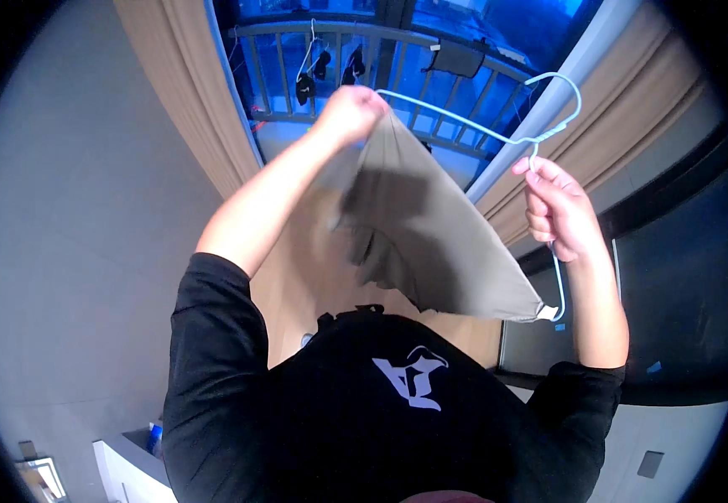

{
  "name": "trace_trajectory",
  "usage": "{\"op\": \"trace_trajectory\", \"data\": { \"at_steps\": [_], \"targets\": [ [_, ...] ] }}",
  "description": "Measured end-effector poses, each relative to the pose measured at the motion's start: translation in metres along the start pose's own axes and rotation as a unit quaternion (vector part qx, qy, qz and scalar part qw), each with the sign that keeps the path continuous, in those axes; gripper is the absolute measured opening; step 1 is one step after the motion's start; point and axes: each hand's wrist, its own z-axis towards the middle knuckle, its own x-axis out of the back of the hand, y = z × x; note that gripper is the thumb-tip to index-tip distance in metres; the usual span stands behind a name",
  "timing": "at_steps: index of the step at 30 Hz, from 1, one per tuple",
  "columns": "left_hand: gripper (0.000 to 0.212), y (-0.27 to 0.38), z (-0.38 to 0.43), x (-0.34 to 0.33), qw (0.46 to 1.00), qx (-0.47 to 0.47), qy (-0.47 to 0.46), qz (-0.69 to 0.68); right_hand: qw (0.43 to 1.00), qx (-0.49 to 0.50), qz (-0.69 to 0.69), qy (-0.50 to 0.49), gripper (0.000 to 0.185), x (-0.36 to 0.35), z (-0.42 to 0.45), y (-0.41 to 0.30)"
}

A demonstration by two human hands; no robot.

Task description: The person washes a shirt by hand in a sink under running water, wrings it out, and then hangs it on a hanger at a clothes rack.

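A light blue wire clothes hanger (458, 116) is held up, tilted, with its hook to the upper right. My right hand (556, 204) grips the hanger's wire just below the twisted neck. At the hanger's other end, my left hand (356, 110) pinches a corner of a grey-beige garment (458, 232) together with the wire tip. The cloth's upper edge stretches from there to the hanger's lower right end, where a small white patch (547, 312) touches the bend. Below, the cloth hangs in loose, partly blurred folds, so its exact kind is unclear.
Beyond the window opening stands a metal railing (414, 34). Small black items (305, 88) hang there on hangers, and a dark cloth (458, 60) drapes over the rail. Beige curtains (175, 82) flank the opening. A grey wall (87, 220) lies left, a dark glossy panel (672, 302) right.
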Motion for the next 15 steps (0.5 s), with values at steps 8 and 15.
{"op": "trace_trajectory", "data": {
  "at_steps": [8, 15],
  "targets": [
    [0.015, -0.011, -0.022, -0.003, 0.971, 0.086, 0.039, -0.219, 0.998, 0.011, 0.058, -0.019, 0.013, 0.025, -0.002, 0.006],
    [0.024, -0.031, -0.036, -0.013, 0.971, 0.005, 0.014, -0.237, 0.996, 0.002, -0.089, -0.004, 0.042, -0.002, 0.031, -0.010]
  ]
}}
